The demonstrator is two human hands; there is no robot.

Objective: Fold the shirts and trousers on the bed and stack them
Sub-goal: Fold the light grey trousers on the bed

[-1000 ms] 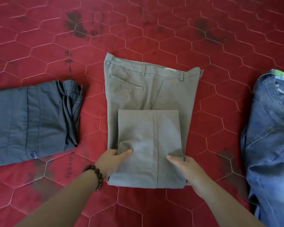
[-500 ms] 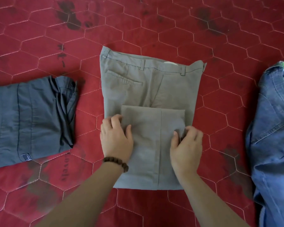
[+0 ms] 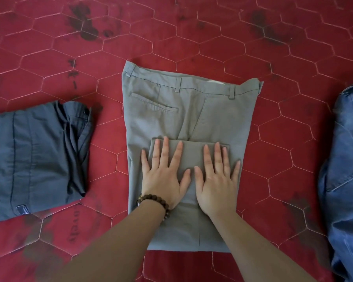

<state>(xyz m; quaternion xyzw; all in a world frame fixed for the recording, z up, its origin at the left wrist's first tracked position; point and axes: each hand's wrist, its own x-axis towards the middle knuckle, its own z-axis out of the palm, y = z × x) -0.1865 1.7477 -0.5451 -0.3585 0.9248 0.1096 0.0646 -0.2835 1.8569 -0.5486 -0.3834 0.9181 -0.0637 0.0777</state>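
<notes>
the bed (image 3: 49, 53) is wearing a red quilted cover stitched in pale hexagons, with dark blotches showing near its far edge and down by the near left corner. three garments are lying directly on it, well apart from one another. grey trousers (image 3: 192, 110) are sitting in the middle, folded, waistband pointing away, the leg ends doubled up over the seat. a dark garment (image 3: 35, 157) is lying folded at the left, running off the edge of view. blue jeans (image 3: 346, 180) are lying rumpled at the right.
</notes>
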